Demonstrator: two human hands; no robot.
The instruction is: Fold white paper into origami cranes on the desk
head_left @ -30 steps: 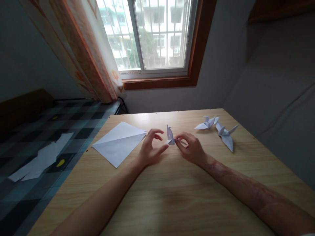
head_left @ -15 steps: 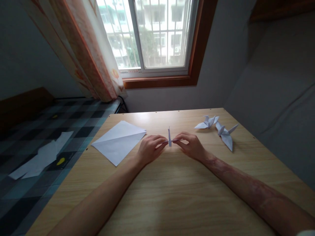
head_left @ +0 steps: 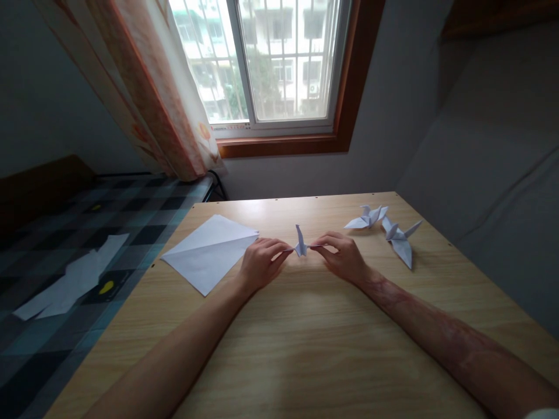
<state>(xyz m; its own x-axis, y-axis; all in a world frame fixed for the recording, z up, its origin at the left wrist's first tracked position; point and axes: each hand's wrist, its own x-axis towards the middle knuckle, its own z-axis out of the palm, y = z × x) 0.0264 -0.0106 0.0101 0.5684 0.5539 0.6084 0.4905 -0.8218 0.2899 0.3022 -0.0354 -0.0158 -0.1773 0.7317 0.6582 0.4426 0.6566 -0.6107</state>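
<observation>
Between my hands is a small white paper crane [head_left: 301, 249], with one narrow point standing up. My left hand [head_left: 265, 260] pinches its left wing between thumb and fingers. On the other side, my right hand [head_left: 343, 256] pinches the right wing the same way. The wing tips are mostly hidden by my fingers. The crane is held just over the wooden table [head_left: 279, 349], and whether it touches the top I cannot tell. A creased white paper square [head_left: 209, 253] lies flat to the left of my left hand.
Two folded paper cranes, one at the back [head_left: 365, 217] and one nearer [head_left: 399, 240], rest at the table's right side. Left of the table, cut paper strips [head_left: 74, 282] lie on a bed with a checked cover [head_left: 39, 361]. A window [head_left: 288, 64] and curtain [head_left: 131, 87] are behind.
My hands have drawn slightly apart, still pinching the wings. The crane's middle has spread wider, where before it looked thin and flat.
</observation>
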